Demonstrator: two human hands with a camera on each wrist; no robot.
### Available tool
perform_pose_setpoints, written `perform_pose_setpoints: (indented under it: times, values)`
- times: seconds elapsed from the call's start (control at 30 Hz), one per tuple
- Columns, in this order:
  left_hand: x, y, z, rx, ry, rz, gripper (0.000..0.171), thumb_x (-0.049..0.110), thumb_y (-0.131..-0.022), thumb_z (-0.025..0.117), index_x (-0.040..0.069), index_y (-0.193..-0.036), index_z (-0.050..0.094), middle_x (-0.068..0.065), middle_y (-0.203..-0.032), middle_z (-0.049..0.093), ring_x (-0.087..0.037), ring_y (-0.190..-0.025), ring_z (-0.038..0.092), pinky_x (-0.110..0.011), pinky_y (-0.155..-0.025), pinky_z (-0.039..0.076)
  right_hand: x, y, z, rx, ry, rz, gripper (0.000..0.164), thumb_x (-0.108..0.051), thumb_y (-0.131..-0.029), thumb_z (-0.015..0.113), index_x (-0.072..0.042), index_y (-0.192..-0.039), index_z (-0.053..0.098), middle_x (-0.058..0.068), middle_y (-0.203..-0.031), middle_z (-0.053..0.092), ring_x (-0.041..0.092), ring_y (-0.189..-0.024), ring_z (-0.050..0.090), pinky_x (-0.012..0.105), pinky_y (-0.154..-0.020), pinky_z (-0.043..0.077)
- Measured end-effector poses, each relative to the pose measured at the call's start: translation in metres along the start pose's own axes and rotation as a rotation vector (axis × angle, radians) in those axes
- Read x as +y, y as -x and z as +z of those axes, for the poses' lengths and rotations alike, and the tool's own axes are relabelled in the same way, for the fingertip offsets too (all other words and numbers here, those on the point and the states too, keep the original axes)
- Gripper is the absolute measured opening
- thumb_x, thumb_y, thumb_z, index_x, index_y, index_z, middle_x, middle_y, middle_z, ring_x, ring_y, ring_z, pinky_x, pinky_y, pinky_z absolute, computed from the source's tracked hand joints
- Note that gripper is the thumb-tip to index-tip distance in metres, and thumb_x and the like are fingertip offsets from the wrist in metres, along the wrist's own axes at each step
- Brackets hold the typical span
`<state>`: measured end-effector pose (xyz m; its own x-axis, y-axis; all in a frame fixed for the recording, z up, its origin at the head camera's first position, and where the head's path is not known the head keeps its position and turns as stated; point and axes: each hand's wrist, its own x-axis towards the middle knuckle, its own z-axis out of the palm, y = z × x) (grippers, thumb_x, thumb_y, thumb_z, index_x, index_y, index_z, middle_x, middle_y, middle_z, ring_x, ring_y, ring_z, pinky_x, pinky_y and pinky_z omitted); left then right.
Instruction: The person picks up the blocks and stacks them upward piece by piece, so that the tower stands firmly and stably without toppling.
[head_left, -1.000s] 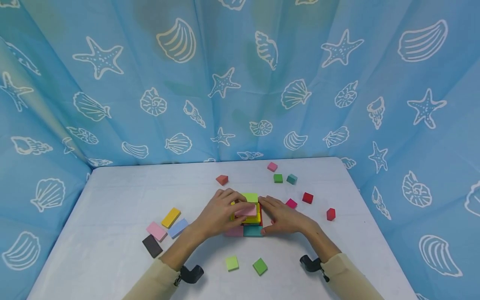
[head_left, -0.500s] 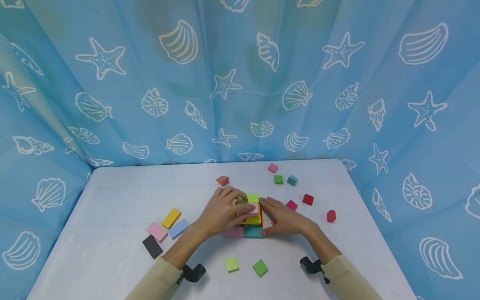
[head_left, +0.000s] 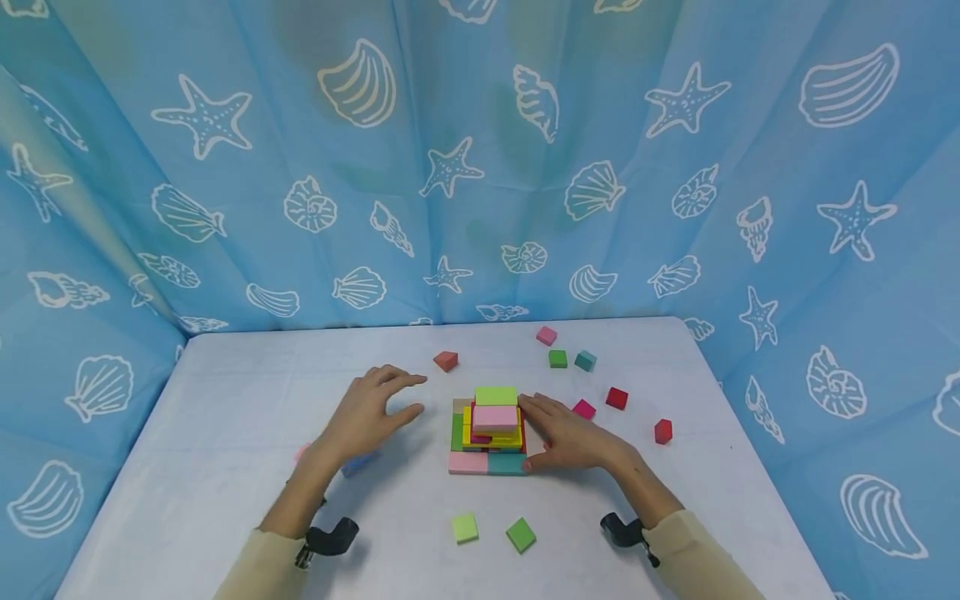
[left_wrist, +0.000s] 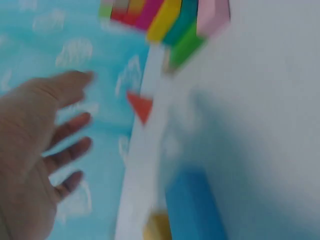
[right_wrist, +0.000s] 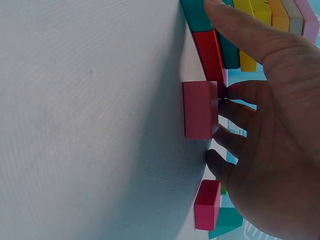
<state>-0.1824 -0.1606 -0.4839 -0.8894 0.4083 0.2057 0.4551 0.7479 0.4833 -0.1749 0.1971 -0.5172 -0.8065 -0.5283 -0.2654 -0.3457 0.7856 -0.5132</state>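
A tiered stack of coloured wooden blocks stands mid-table, with a pink block (head_left: pixel 495 418) and a lime block (head_left: pixel 496 396) at its top. My left hand (head_left: pixel 371 408) is off to the left of the stack, fingers and thumb spread, holding nothing. Beside the stack's right side lies my right hand (head_left: pixel 566 433), fingers extended. In the right wrist view its thumb rests at a teal block (right_wrist: pixel 196 15) of the base layer. A dark pink block (right_wrist: pixel 200 111) stands near those fingertips.
Behind the stack lies an orange-red block (head_left: pixel 446 361). Loose red, pink, green and teal blocks, including a red one (head_left: pixel 663 431), are scattered right. Lime (head_left: pixel 465 528) and green (head_left: pixel 521 535) blocks lie in front. My left arm partly covers a blue block (head_left: pixel 358 463).
My left hand has let go of the pink block, leaving it on the stack, and moved left with its fingers spread. My right hand has stayed in place.
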Motion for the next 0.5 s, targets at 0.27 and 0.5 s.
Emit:
perform_pose_setpoints:
  times: [0.27, 0.5]
  values:
    - [-0.062, 0.04, -0.021, -0.151, -0.084, -0.263, 0.062, 0.035, -0.083, 0.082, 0.016, -0.138, 0.061, -0.017, -0.131, 0.058, -0.04, -0.12, 0.055, -0.063, -0.097, 0.044, 0.0, -0.001, 0.002, -0.01, 0.009, 0.018, 0.11, -0.046, -0.076, 0.086, -0.022, -0.162, 0.022, 0.003, -0.166, 0.026, 0.029, -0.154, 0.016, 0.056, -0.113, 0.037]
    - [-0.077, 0.052, -0.029, -0.279, 0.004, -0.4, 0.056, 0.032, -0.08, 0.084, 0.015, -0.13, 0.065, -0.007, -0.111, 0.065, -0.023, -0.095, 0.059, -0.045, -0.082, 0.054, 0.001, -0.001, 0.001, -0.01, 0.005, 0.022, 0.11, -0.046, -0.075, 0.086, -0.023, -0.162, 0.022, 0.003, -0.166, 0.025, 0.029, -0.154, 0.016, 0.056, -0.112, 0.038]
